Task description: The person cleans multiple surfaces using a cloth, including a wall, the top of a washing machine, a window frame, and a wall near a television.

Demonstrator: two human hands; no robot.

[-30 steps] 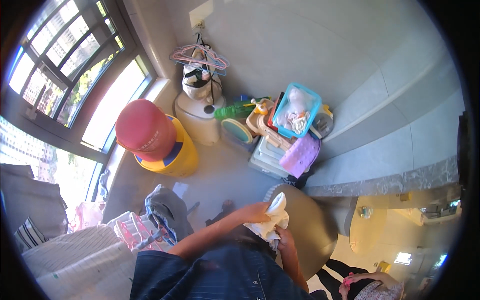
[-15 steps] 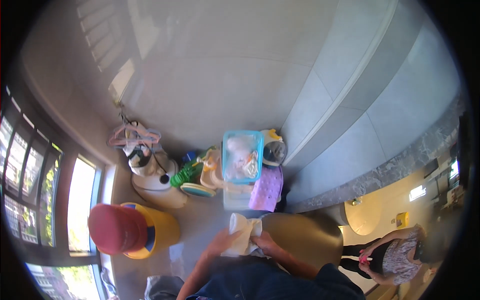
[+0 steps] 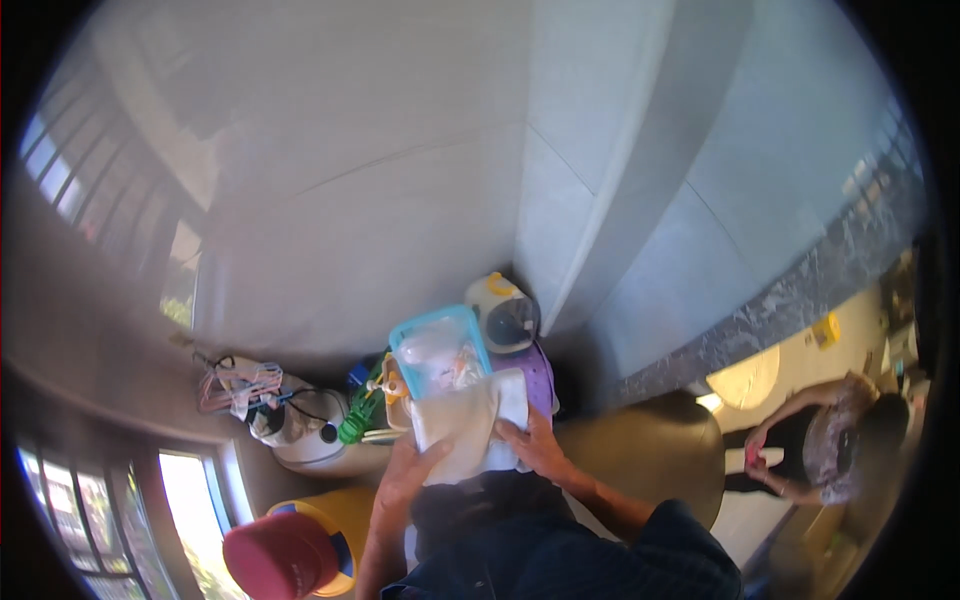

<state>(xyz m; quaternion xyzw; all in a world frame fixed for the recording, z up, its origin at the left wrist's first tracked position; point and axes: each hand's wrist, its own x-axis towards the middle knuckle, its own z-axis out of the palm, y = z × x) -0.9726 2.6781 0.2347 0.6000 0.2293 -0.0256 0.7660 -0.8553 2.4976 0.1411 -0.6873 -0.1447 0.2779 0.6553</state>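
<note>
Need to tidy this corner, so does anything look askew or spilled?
No spill or damage shows. The light-blue rectangular plastic basket seems slightly askew, angled and crowded beside the purple plastic container, beyond the held off-white cloth.

Red tub (image 3: pixel 280 556) on yel bin (image 3: pixel 328 508) nr window (image 3: pixel 192 515), turq bskt (image 3: pixel 432 317) nr wall (image 3: pixel 330 220).
</note>
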